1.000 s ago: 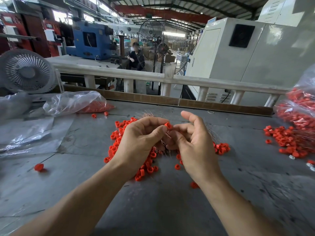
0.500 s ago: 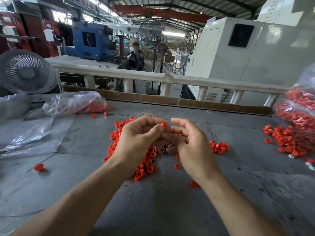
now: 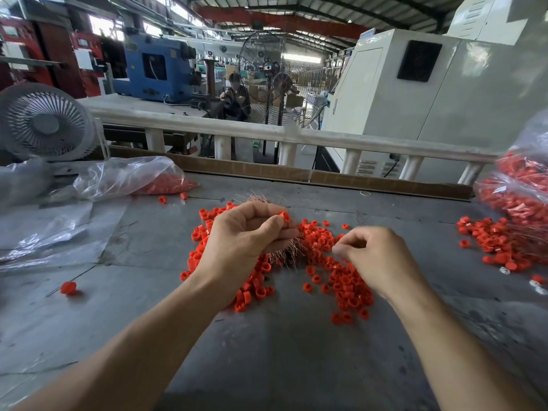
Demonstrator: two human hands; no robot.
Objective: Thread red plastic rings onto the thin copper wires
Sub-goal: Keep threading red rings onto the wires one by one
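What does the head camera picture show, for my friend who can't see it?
The left hand pinches one red ring and grips a bundle of copper wires above a pile of red rings on a grey table. The right hand curls beside it.

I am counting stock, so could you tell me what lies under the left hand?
Under the left hand lie copper wires and loose red rings on the table. The hand pinches one ring. How far the wires run beneath is hidden.
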